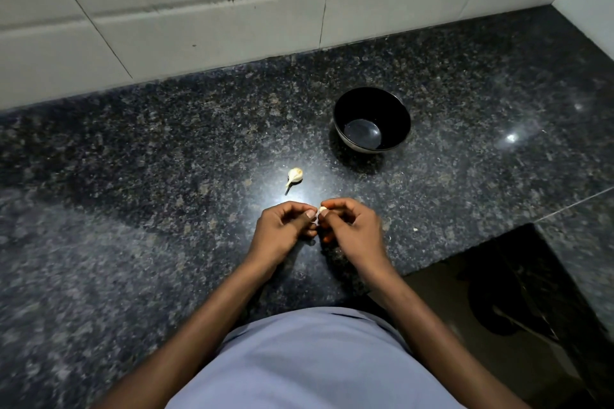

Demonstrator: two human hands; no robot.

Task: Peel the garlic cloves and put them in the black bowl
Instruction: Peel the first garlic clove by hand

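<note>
Pinching one garlic clove [321, 210] between them, left hand [284, 225] and right hand [352, 226] mostly hide it; black bowl [372, 119] holds nothing visible.

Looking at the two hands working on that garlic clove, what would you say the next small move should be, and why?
Probably keep pulling the skin off. Both the left hand and the right hand pinch the garlic clove above the counter, some skin seemingly still on it, and the black bowl looks empty, so dropping it in seems premature.
</note>
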